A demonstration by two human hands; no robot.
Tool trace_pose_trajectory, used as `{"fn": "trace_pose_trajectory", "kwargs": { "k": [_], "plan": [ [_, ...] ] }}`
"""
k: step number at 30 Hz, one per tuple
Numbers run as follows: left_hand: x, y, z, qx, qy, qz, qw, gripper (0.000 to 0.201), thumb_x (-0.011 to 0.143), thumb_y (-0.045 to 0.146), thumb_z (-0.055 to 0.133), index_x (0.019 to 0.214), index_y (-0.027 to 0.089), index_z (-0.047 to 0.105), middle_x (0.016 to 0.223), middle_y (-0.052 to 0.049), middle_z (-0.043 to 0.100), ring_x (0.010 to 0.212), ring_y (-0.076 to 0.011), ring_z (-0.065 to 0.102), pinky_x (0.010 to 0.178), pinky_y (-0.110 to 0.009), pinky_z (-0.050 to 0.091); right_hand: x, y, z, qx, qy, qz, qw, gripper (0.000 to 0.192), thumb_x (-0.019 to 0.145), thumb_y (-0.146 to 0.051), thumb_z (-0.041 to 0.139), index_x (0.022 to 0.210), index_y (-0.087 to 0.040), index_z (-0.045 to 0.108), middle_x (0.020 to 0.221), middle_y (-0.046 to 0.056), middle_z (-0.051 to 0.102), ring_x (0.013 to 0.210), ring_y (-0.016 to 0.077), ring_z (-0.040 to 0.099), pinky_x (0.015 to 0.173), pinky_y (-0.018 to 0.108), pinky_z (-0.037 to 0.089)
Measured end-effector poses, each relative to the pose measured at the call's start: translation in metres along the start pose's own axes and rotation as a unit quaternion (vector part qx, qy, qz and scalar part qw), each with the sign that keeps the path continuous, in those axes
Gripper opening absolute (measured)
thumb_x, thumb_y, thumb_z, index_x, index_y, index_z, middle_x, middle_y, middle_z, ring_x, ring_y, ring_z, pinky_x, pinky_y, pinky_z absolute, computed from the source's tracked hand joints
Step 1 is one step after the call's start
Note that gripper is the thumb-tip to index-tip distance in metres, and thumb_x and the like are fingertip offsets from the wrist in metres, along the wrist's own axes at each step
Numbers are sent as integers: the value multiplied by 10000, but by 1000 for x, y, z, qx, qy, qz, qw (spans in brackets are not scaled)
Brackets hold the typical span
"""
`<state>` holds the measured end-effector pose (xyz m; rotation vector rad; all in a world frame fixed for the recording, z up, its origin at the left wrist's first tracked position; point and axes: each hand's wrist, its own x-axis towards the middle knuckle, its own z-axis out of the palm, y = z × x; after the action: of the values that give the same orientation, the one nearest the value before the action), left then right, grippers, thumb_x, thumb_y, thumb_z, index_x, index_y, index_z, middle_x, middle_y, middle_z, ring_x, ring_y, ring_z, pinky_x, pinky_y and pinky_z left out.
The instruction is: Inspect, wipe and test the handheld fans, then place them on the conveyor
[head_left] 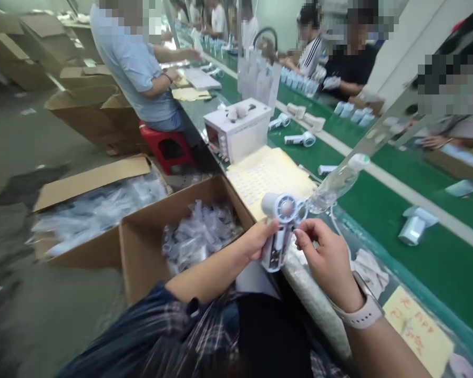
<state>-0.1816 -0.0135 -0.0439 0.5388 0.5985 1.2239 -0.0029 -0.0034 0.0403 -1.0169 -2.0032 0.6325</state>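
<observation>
My left hand (259, 239) grips a pale blue handheld fan (276, 252) by its handle. The fan stands upright with its round head on top, and the handle's front is uncovered, showing dark inner parts. My right hand (326, 257), a watch on its wrist, is just right of the handle, thumb and forefinger pinched together. Whatever lies between those fingertips is too small to make out. Behind the fan head is another pale ring-shaped part (301, 210). A clear plastic bottle (335, 184) with a white cap leans beyond my right hand.
Yellow sheets with small pale stickers (260, 170) lie beside a white power-supply box (238, 128). Open cartons (142, 257) of plastic-wrapped pieces stand at left. Fans (299, 139) lie on the green belt (378, 210). A handwritten yellow note (418, 331) is at right. Several co-workers sit around.
</observation>
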Motion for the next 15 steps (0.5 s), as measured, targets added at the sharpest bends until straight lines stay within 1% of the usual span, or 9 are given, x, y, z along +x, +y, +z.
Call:
{"fn": "trace_pose_trajectory", "kwargs": {
  "k": [1, 3, 5, 7, 8, 10, 13, 15],
  "plan": [
    [-2, 0, -7, 1, -15, -6, 1000, 755, 585, 799, 1020, 851, 143, 757, 786, -48, 766, 748, -157, 705, 733, -257, 533, 11, 4, -13, 2, 16, 14, 1000, 212, 1051, -348, 654, 868, -243, 651, 683, -24, 694, 585, 153, 656, 582, 278, 492],
    [-3, -6, -20, 3, -56, -29, 998, 752, 617, 824, 989, 760, 140, 710, 788, -66, 766, 741, -159, 704, 740, -264, 548, 43, 9, -48, 6, 95, 42, 995, 171, 994, -357, 721, 883, -235, 676, 676, -7, 700, 577, 165, 652, 555, 287, 498],
    [-3, -18, -27, -1, -101, -61, 993, 801, 616, 893, 939, 732, 143, 680, 841, -96, 788, 752, -171, 713, 728, -275, 561, 84, 9, -88, 12, 212, 64, 975, 114, 929, -273, 771, 871, -220, 688, 674, 11, 695, 548, 162, 628, 528, 297, 503],
    [0, -34, -31, -11, -140, -91, 986, 857, 609, 969, 875, 733, 149, 658, 904, -125, 805, 767, -184, 721, 706, -282, 558, 126, 4, -122, -6, 284, 58, 957, 102, 948, -188, 731, 868, -214, 673, 697, 23, 685, 557, 148, 627, 542, 296, 509],
    [3, -42, -32, -17, -158, -103, 982, 870, 613, 989, 853, 735, 153, 648, 930, -136, 808, 782, -194, 726, 702, -289, 555, 145, 1, -134, -15, 305, 54, 951, 122, 953, -158, 717, 859, -214, 662, 701, 26, 682, 553, 141, 621, 540, 294, 501],
    [8, -54, -34, -31, -186, -119, 975, 870, 623, 997, 841, 729, 159, 629, 961, -145, 808, 832, -219, 742, 730, -310, 562, 174, -4, -150, -35, 326, 41, 944, 156, 966, -133, 697, 847, -219, 644, 706, 31, 680, 545, 136, 619, 534, 292, 483],
    [17, -62, -42, -54, -210, -127, 968, 857, 664, 993, 821, 717, 168, 598, 1087, -153, 812, 990, -259, 764, 840, -350, 591, 199, -4, -159, -61, 346, 14, 936, 146, 988, -175, 703, 863, -222, 642, 744, 49, 703, 560, 154, 642, 545, 308, 494],
    [21, -62, -47, -71, -225, -125, 964, 849, 720, 1000, 775, 733, 171, 592, 1192, -156, 803, 1089, -272, 760, 885, -355, 597, 211, 3, -163, -128, 325, -17, 937, 123, 1039, -255, 656, 924, -213, 652, 811, 89, 730, 616, 180, 672, 589, 338, 522]
  ]
}}
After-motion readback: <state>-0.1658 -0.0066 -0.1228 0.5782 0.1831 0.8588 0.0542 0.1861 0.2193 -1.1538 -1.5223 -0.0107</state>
